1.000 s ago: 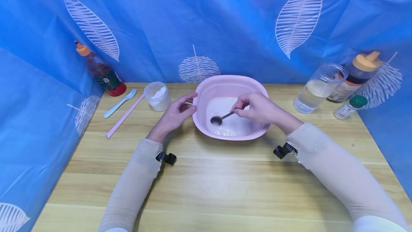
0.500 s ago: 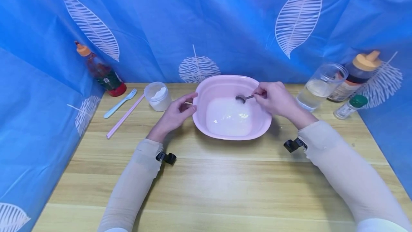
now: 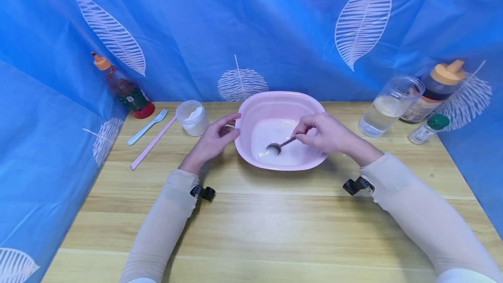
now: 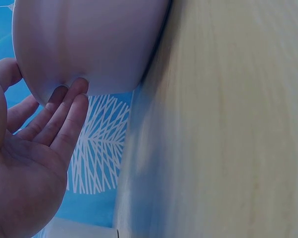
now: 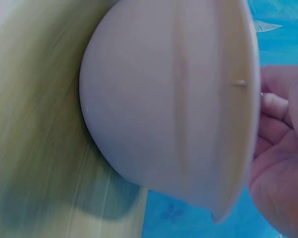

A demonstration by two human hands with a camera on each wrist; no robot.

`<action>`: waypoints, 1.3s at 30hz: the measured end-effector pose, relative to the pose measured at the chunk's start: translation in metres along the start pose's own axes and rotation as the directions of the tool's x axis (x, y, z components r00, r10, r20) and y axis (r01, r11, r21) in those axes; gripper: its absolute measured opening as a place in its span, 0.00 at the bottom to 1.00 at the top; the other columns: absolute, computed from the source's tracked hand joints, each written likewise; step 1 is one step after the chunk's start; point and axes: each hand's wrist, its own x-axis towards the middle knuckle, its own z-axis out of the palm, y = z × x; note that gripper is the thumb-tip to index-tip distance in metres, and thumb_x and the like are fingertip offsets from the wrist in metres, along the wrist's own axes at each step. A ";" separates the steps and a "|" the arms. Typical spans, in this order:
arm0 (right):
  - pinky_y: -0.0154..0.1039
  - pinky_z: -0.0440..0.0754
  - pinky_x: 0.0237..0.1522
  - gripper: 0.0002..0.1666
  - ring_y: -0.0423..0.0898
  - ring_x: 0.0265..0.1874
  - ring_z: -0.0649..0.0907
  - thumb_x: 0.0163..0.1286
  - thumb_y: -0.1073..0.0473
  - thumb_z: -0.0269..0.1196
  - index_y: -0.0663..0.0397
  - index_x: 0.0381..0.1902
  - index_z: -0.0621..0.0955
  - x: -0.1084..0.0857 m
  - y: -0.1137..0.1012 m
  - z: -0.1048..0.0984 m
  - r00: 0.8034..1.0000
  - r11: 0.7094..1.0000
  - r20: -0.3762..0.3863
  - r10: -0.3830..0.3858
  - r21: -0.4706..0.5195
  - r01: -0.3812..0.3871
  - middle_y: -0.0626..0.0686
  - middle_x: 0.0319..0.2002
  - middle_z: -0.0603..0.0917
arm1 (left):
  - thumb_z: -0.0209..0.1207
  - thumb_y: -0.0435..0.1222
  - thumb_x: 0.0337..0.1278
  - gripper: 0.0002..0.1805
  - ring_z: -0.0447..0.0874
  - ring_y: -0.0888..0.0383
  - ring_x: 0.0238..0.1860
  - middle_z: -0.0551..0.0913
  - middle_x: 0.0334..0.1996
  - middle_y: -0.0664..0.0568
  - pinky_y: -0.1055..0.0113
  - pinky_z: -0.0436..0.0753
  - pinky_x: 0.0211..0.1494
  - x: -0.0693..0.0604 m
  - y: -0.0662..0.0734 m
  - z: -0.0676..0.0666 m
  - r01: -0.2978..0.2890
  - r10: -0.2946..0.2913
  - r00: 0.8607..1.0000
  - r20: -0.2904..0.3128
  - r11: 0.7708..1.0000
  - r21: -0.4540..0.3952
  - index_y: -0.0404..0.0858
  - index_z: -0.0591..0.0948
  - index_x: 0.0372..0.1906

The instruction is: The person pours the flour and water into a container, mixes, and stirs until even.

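Note:
A pink basin (image 3: 283,166) stands at the back middle of the table, with whitish, glinting liquid in its bottom. My right hand (image 3: 326,132) pinches the handle of a small dark spoon (image 3: 273,148) above the basin, the spoon's bowl down at the liquid. In the right wrist view the basin's wall hides the spoon, and only part of the right hand (image 5: 282,134) shows past the rim. My left hand (image 3: 214,139) rests against the basin's left side. Seen from the left wrist, its thumb touches the rim and its fairly straight fingers (image 4: 70,121) touch the outer wall.
A tub of white powder (image 3: 193,119), a pink stick (image 3: 153,142), a light blue fork (image 3: 147,126) and a red sauce bottle (image 3: 131,91) stand or lie left. On the right are a cup of water (image 3: 379,112), a dark sauce bottle (image 3: 436,91) and a green-capped jar (image 3: 428,129).
My right hand has swept the spoon toward the basin's back right, then returned it to the front left, the bowl now at the liquid. The left hand has stayed at the basin's side.

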 end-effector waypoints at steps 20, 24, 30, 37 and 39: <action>0.50 0.83 0.50 0.07 0.58 0.44 0.87 0.76 0.62 0.66 0.60 0.42 0.88 0.017 0.011 -0.001 0.954 0.983 -0.262 0.145 -0.074 -0.170 0.62 0.43 0.92 | 0.60 0.34 0.78 0.31 0.86 0.38 0.62 0.80 0.65 0.33 0.72 0.87 0.58 0.000 -0.001 0.001 -0.010 0.010 1.000 0.004 1.000 -0.009 0.37 0.71 0.80; 0.52 0.83 0.55 0.06 0.57 0.49 0.87 0.76 0.62 0.68 0.59 0.41 0.89 0.023 0.005 0.008 0.975 0.991 -0.173 0.136 0.019 -0.135 0.60 0.45 0.93 | 0.60 0.34 0.78 0.30 0.86 0.38 0.62 0.80 0.65 0.33 0.71 0.87 0.58 0.000 -0.001 0.000 -0.009 0.009 1.000 0.001 1.000 -0.006 0.37 0.71 0.80; 0.51 0.83 0.57 0.05 0.50 0.49 0.88 0.75 0.64 0.69 0.58 0.36 0.89 0.016 -0.002 0.015 1.000 0.995 -0.009 0.024 0.095 -0.023 0.52 0.42 0.94 | 0.60 0.34 0.78 0.30 0.87 0.39 0.62 0.80 0.64 0.33 0.71 0.87 0.59 0.000 -0.001 0.000 -0.016 0.016 1.000 0.000 1.000 -0.007 0.36 0.71 0.80; 0.38 0.79 0.50 0.07 0.45 0.44 0.87 0.73 0.67 0.69 0.53 0.34 0.89 0.008 -0.005 0.013 0.996 0.991 0.054 -0.075 0.115 0.068 0.49 0.40 0.94 | 0.60 0.34 0.78 0.30 0.87 0.39 0.62 0.80 0.64 0.34 0.70 0.88 0.59 0.000 -0.002 0.000 -0.017 0.017 1.000 -0.004 1.000 -0.014 0.37 0.71 0.80; 0.39 0.81 0.50 0.06 0.46 0.45 0.89 0.73 0.66 0.69 0.53 0.34 0.89 0.011 -0.006 0.015 0.996 0.992 0.020 -0.084 0.097 0.082 0.50 0.40 0.94 | 0.60 0.34 0.78 0.30 0.87 0.39 0.62 0.80 0.64 0.34 0.70 0.88 0.60 0.000 -0.002 0.001 -0.017 0.017 1.000 -0.003 1.000 -0.012 0.37 0.71 0.80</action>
